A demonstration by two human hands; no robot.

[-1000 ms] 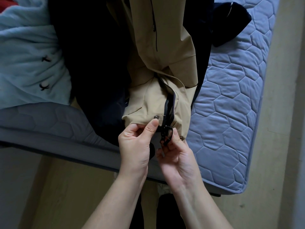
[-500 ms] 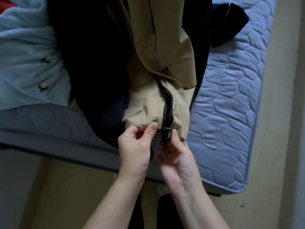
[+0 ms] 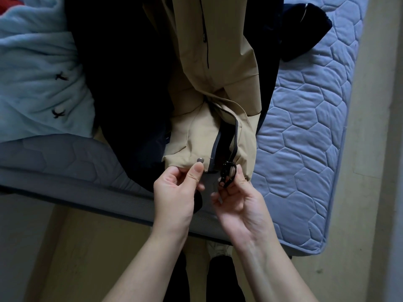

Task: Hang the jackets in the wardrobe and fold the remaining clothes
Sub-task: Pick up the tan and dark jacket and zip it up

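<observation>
jacket: tan one [image 3: 218, 62], flat on the mattress [image 3: 305, 138] over a dark coat [image 3: 122, 83], hem at the near edge
left hand [image 3: 176, 188]: pinching the hem just under the snap [image 3: 200, 159]
right hand [image 3: 237, 199]: fingertips gripping the zip pull [image 3: 226, 174], bottom of the open zipper
far left: pale blue fleece [image 3: 37, 79], also on the bed
</observation>
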